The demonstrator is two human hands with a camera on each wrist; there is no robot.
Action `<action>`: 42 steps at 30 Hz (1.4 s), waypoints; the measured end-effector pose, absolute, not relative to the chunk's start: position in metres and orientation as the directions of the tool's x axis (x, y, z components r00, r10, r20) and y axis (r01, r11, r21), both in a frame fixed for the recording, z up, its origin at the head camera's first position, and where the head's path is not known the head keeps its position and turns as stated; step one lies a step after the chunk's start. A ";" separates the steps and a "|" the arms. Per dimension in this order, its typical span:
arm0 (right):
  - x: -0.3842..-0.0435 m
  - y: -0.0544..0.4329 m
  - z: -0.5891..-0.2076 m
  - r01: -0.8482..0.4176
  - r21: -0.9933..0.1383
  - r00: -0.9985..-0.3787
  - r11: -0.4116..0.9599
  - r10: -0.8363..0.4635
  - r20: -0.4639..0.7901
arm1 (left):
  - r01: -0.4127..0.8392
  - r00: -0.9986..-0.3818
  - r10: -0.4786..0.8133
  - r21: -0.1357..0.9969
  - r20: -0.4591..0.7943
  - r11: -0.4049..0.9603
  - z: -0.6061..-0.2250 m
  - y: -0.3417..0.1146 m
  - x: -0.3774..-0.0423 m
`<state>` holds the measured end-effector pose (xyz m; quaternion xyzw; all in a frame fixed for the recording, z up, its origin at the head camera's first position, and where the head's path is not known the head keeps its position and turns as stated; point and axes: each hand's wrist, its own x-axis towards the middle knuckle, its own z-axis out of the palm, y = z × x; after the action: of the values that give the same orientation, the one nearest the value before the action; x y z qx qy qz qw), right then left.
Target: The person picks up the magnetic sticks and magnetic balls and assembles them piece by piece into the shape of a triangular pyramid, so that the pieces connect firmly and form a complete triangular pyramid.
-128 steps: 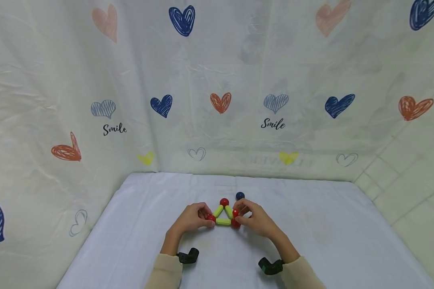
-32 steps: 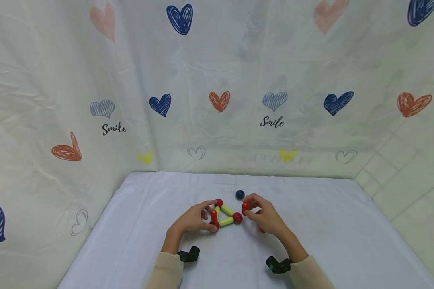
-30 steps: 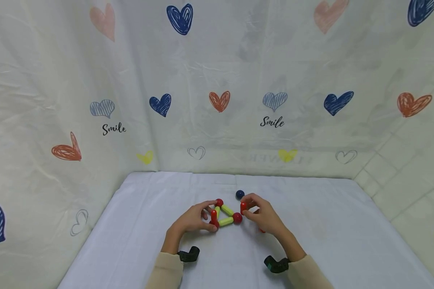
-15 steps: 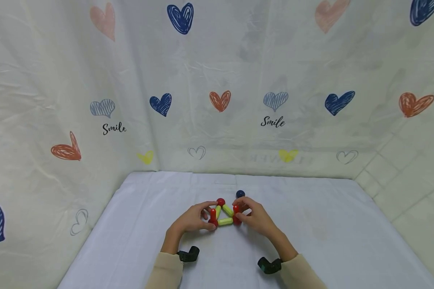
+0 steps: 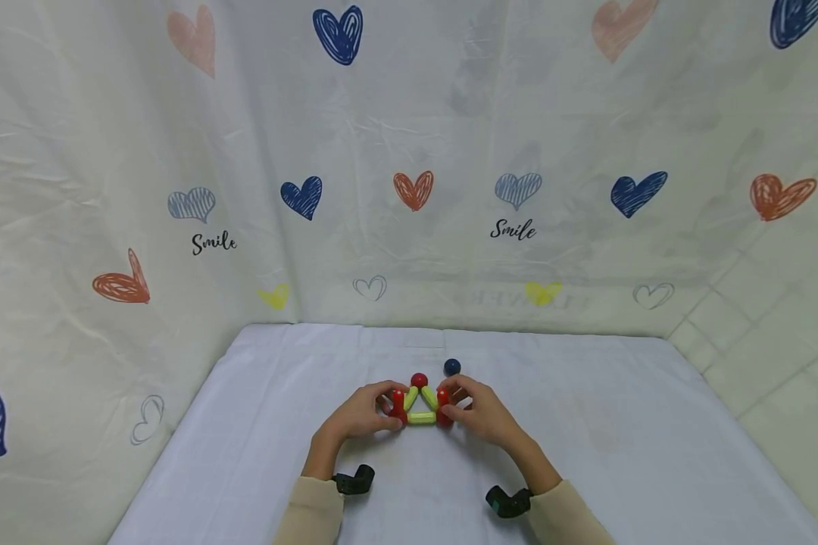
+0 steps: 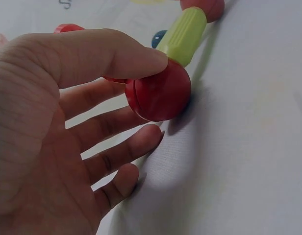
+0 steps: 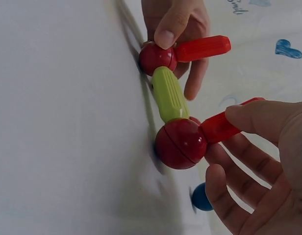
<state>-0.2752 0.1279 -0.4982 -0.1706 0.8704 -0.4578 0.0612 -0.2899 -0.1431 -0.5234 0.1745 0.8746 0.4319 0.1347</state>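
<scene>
A triangle of three yellow-green sticks (image 5: 421, 418) and red balls lies on the white cloth, its far red ball (image 5: 419, 380) toward the back. My left hand (image 5: 361, 410) holds the left corner's red ball (image 6: 163, 95), thumb on top of it. From that ball rises a short red stick (image 7: 205, 48). At the right corner, a second red stick (image 7: 222, 126) stands on the other red ball (image 7: 180, 144). My right hand (image 5: 484, 411) pinches this stick between thumb and fingers, the remaining fingers spread behind it.
A dark blue ball (image 5: 452, 367) sits just behind the triangle, near my right fingertips. The white-covered table (image 5: 586, 424) reaches back to a hanging sheet (image 5: 450, 250) printed with hearts. A small black camera is on each wrist.
My right hand has brought a red stick leftward onto the right corner's ball. The triangle has turned, bringing its near side level. Earlier it turned the other way, carrying a red stick to the left corner.
</scene>
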 end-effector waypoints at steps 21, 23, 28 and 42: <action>-0.274 0.136 -0.490 -0.250 -0.790 -0.922 0.560 -0.388 0.017 | 0.165 -0.923 0.375 0.801 -0.080 0.576 -0.521 -0.144 -0.291; -0.276 0.143 -0.488 -0.247 -0.786 -0.926 0.567 -0.376 0.020 | 0.161 -0.924 0.373 0.800 -0.083 0.578 -0.521 -0.144 -0.291; -0.282 0.167 -0.484 -0.220 -0.771 -0.948 0.598 -0.318 0.024 | 0.159 -0.923 0.375 0.804 -0.084 0.572 -0.521 -0.146 -0.292; -0.286 0.200 -0.492 -0.029 -0.662 -0.943 0.749 -0.241 -0.231 | 0.173 -0.924 0.377 0.803 -0.068 0.570 -0.522 -0.148 -0.290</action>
<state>-0.2863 0.2000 -0.4922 -0.0730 0.9225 -0.3469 0.1525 -0.2900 -0.1478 -0.5222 0.1565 0.8782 0.4366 0.1167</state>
